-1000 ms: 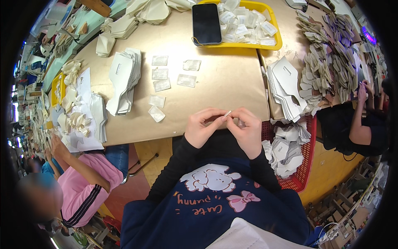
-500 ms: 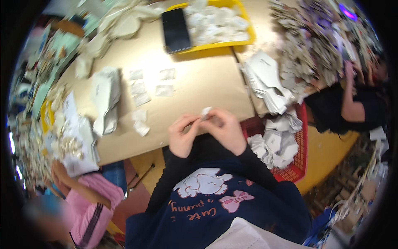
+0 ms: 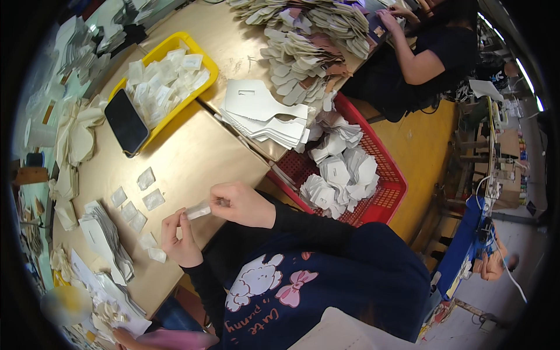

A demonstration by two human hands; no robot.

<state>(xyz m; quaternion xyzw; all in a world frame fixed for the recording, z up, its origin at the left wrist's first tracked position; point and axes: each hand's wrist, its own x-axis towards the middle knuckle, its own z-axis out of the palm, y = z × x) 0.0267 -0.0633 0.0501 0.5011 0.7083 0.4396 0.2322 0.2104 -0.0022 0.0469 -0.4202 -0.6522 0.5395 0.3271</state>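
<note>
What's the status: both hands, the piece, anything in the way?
Right hand pinching small translucent piece. Left hand at its other end, grip unclear. Loose flat packets near left hand, nothing visibly blocking.

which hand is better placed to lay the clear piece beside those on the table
Probably the left hand: it is at the clear piece and sits closer to the flat pieces than the right hand.

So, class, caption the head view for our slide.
Left hand and right hand hold a small translucent piece over the table.
</note>
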